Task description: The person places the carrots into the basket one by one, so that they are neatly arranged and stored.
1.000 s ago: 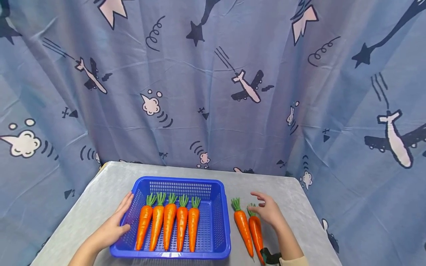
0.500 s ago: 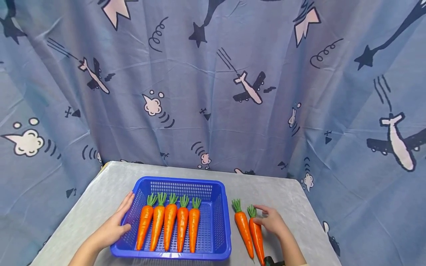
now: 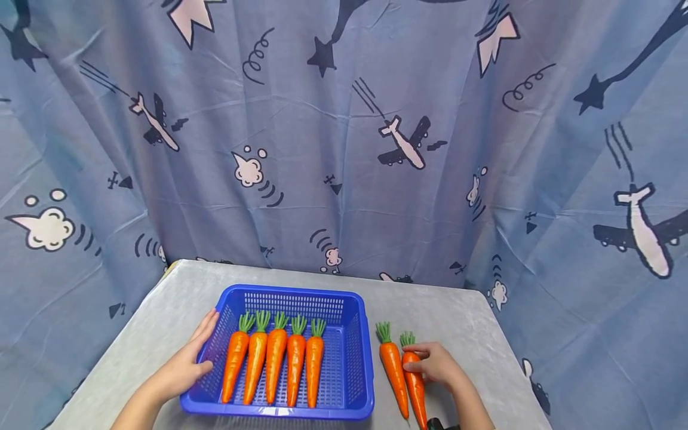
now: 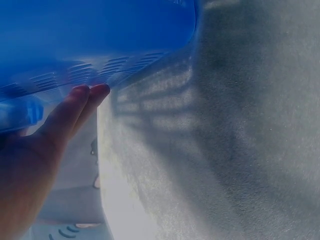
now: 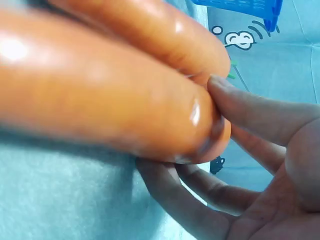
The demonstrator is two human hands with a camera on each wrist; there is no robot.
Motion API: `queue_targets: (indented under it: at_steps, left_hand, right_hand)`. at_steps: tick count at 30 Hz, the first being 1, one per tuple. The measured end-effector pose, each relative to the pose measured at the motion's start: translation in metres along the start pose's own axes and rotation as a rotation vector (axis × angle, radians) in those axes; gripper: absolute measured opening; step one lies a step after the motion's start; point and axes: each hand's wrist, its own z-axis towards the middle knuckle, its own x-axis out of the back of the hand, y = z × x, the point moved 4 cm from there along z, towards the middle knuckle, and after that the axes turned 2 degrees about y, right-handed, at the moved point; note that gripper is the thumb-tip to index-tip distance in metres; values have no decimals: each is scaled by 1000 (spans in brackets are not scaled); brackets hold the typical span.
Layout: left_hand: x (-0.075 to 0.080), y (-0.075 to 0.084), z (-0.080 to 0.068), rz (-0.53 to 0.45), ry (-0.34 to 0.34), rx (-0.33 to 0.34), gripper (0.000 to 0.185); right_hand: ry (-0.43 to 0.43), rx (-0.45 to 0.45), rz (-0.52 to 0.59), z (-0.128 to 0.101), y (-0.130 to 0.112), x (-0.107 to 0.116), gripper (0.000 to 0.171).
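Seven carrots (image 3: 295, 369), one blue basket (image 3: 359, 352), two hands (image 3: 183, 369).

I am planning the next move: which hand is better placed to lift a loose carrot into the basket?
The right hand: it already grips the nearer-right loose carrot. The left hand rests on the blue basket, steadying it.

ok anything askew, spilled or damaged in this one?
Nothing stands out. Five carrots lie in a neat row in the blue basket; left hand rests on its side, right hand grips one of two table carrots.
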Motion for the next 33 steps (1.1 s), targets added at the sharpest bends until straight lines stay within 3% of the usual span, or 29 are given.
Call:
queue_targets:
  at_steps: [9, 18, 29, 33]
  left_hand:
    - [0, 2, -1, -11, 9, -9, 96]
    - [2, 2, 1, -16, 7, -2, 95]
    - [2, 3, -1, -12, -3, 38, 96]
    - [2, 5, 1, -11, 2, 6, 95]
  right_hand:
    - [50, -29, 62, 0, -10, 15, 45]
    - [50, 102, 140, -5, -52, 26, 43]
    - [47, 230, 206, -6, -116, 2, 45]
    - [9, 249, 237, -5, -142, -14, 43]
